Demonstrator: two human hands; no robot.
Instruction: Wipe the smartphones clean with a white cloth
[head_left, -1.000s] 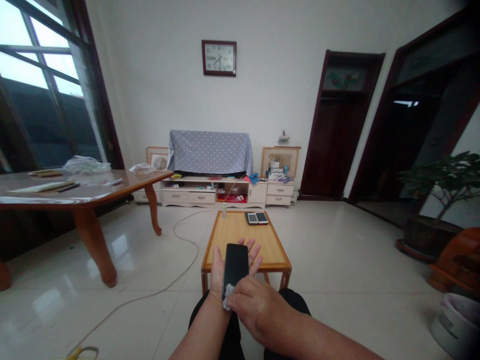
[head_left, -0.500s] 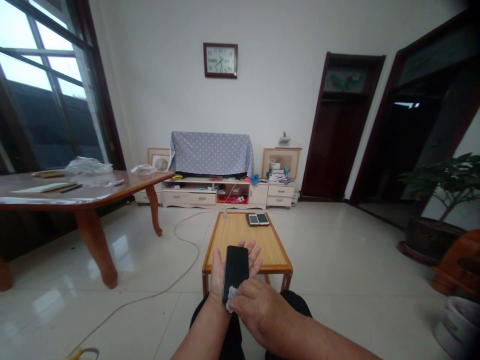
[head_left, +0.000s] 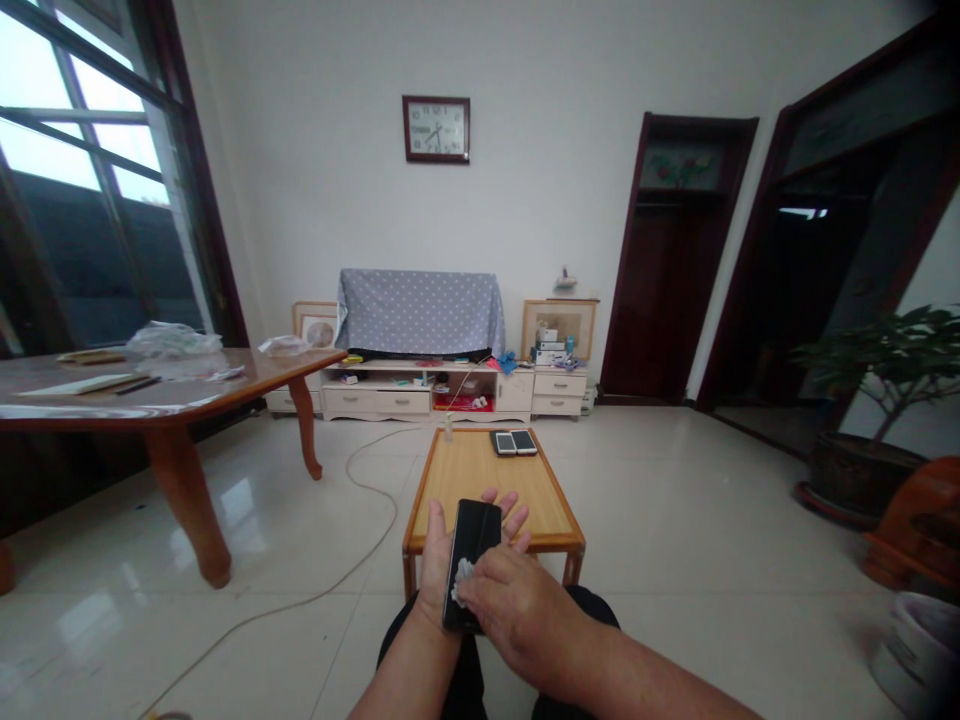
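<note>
A black smartphone lies screen up across the palm of my left hand, whose fingers spread out from beneath its far right side. My right hand is closed in a pinch on a crumpled white tissue, which presses on the lower part of the screen. Part of the phone's lower right is hidden behind my right hand. Just beyond both hands stands a low wooden table.
Several phones and a small clear bottle sit at the table's far end. A cable snakes over the floor on the left, near a larger table. A potted plant stands at right.
My right hand has slid the tissue a little farther up the phone's screen. The phone still rests on my left palm, slightly closer to me.
</note>
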